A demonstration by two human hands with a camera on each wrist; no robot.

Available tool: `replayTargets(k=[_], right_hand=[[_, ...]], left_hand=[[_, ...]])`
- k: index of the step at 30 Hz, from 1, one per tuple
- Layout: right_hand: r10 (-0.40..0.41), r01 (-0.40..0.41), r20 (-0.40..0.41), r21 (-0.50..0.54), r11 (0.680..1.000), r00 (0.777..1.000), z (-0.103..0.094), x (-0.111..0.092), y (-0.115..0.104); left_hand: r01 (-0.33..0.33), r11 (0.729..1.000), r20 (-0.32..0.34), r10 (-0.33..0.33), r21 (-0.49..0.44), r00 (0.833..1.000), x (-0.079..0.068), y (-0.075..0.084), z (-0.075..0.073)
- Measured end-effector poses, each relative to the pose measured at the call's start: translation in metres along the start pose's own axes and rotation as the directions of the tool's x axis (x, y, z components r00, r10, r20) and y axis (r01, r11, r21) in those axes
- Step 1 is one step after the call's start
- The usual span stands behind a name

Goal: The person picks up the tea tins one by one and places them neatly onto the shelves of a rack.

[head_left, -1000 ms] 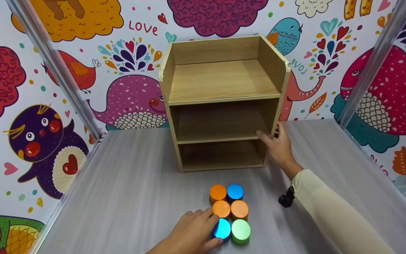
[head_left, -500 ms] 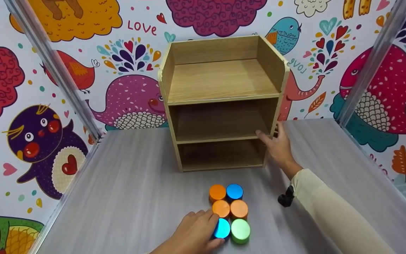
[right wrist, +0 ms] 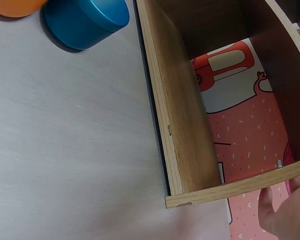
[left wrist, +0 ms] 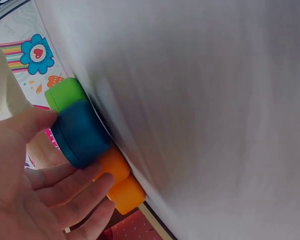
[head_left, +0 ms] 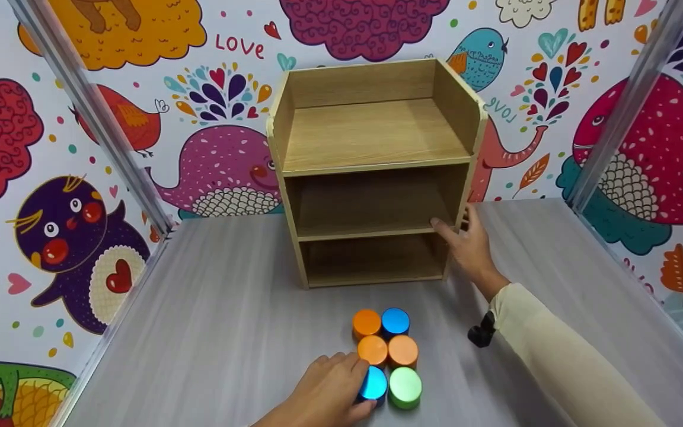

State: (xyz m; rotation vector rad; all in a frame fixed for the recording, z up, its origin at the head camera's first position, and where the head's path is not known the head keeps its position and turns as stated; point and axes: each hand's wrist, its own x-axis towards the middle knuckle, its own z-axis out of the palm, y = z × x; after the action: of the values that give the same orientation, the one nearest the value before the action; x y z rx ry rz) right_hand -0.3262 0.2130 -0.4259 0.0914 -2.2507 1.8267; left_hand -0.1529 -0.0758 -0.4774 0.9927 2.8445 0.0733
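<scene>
In the head view, my left hand [head_left: 326,388] holds the near blue canister [head_left: 374,384] between thumb and fingers, and the left wrist view shows that same blue canister [left wrist: 82,132] in the grasp. Beside it stands a green canister [head_left: 405,388]. Farther off are two light orange canisters [head_left: 403,351], then a darker orange canister [head_left: 366,324] and another blue canister [head_left: 395,322]. My right hand [head_left: 471,249] grips the right side panel of a wooden shelf [head_left: 377,133], thumb at the front, other fingers partly hidden behind the panel.
The shelf has an open top tray and two compartments [head_left: 371,201] below it. Grey tabletop [head_left: 217,320] surrounds it. Cartoon-printed walls [head_left: 223,172] and metal corner posts [head_left: 98,118] bound the table at the back and sides.
</scene>
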Motion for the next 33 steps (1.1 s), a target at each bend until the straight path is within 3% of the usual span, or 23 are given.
replayTargets(k=[12, 20, 28, 33], right_hand=[[0.011, -0.011, -0.009, -0.019, 1.0, 1.0, 0.0, 0.001, -0.001], [0.027, -0.027, -0.007, -0.009, 1.0, 1.0, 0.001, 0.001, -0.001], [0.007, -0.007, -0.028, -0.02, 1.0, 1.0, 0.001, -0.001, -0.002], [-0.028, 0.027, -0.031, -0.012, 1.0, 0.999, 0.002, -0.001, -0.003]], left_hand=[[0.015, 0.999, -0.009, -0.015, -0.043, 1.0, -0.005, -0.001, -0.009], [0.007, 1.0, -0.108, -0.01, -0.025, 0.994, -0.012, -0.003, -0.015], [-0.028, 1.0, -0.272, 0.029, 0.007, 0.962, -0.014, -0.007, -0.019], [-0.021, 1.0, -0.305, 0.018, -0.007, 0.952, -0.014, -0.008, -0.023]])
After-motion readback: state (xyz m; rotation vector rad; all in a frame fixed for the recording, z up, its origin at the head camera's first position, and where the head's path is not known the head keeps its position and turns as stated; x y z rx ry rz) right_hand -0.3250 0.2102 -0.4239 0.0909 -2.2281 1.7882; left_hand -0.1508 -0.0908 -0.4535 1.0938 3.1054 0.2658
